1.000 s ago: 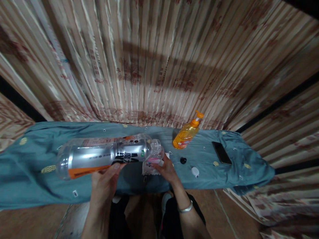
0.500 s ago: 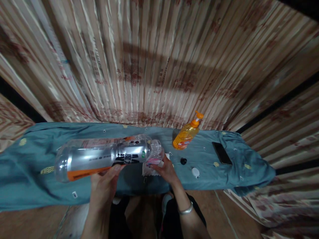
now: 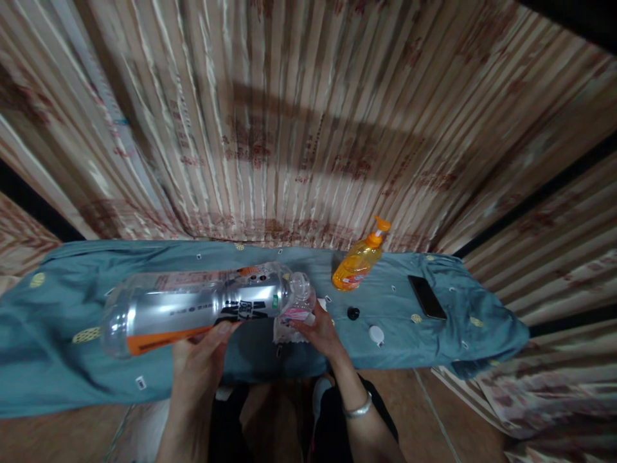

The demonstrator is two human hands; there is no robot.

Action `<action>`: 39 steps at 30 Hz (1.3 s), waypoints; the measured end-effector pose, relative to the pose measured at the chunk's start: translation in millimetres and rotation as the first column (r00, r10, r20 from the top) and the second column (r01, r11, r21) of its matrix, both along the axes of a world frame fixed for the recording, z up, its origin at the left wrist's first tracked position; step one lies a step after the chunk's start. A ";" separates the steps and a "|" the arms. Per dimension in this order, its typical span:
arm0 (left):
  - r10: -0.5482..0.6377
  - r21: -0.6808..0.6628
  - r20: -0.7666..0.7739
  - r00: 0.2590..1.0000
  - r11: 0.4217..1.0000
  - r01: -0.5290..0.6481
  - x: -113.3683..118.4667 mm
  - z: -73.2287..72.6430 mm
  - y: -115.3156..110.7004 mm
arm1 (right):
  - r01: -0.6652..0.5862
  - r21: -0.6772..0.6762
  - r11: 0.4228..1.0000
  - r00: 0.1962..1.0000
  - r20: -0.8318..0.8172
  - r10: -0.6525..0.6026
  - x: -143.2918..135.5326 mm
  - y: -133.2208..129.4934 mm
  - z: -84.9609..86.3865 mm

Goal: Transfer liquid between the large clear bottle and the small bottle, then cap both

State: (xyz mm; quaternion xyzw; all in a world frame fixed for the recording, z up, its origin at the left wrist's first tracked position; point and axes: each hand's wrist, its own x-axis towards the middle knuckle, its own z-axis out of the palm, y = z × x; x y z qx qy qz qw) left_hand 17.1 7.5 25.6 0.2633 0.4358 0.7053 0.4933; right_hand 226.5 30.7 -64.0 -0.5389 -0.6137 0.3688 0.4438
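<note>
My left hand point(image 3: 205, 350) is closed around a large clear plastic bottle point(image 3: 193, 305) with a silver and orange label. The bottle lies nearly level, its neck pointing right and slightly raised. At its mouth is a smaller clear plastic bottle point(image 3: 299, 290) with a pink-marked label, gripped in my right hand point(image 3: 321, 329). The two mouths meet or nearly meet; exact contact is hard to make out. A white tissue-like piece point(image 3: 286, 332) lies beneath the small bottle. Whether liquid passes between the bottles cannot be seen.
An orange pump bottle point(image 3: 357, 263) stands at the back of the teal cloth-covered table point(image 3: 308, 257). To the right lie a black cap point(image 3: 353, 313), a white round cap point(image 3: 376, 334) and a dark phone point(image 3: 427, 297). A striped curtain point(image 3: 289, 128) hangs behind.
The view has shifted slightly. Both hands keep their holds, and the two bottles stay together in almost the same position.
</note>
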 end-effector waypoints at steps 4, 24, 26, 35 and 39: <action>0.030 -0.023 -0.040 0.999 0.999 -0.031 -1.0 -1.8 0.5 | 0.005 -0.017 1.000 1.000 0.017 -0.005 0.5 -0.3 1.1; 0.008 0.032 0.026 1.000 0.999 -0.009 -0.8 -3.2 -0.2 | 0.008 0.015 1.000 1.000 -0.018 -0.008 2.3 1.9 -10.0; 0.010 0.027 0.032 0.999 1.000 -0.011 -0.9 -3.5 0.1 | 0.012 0.021 1.000 1.000 -0.015 -0.011 2.2 1.9 -9.0; 0.030 -0.009 0.048 0.998 1.000 -0.030 -2.3 -8.5 1.4 | 0.010 0.004 1.000 1.000 0.007 -0.010 1.1 1.0 -4.1; 0.000 0.003 0.053 0.999 1.000 0.000 -2.6 -13.0 1.3 | -0.001 0.016 1.000 1.000 -0.005 0.001 -0.1 1.4 -4.7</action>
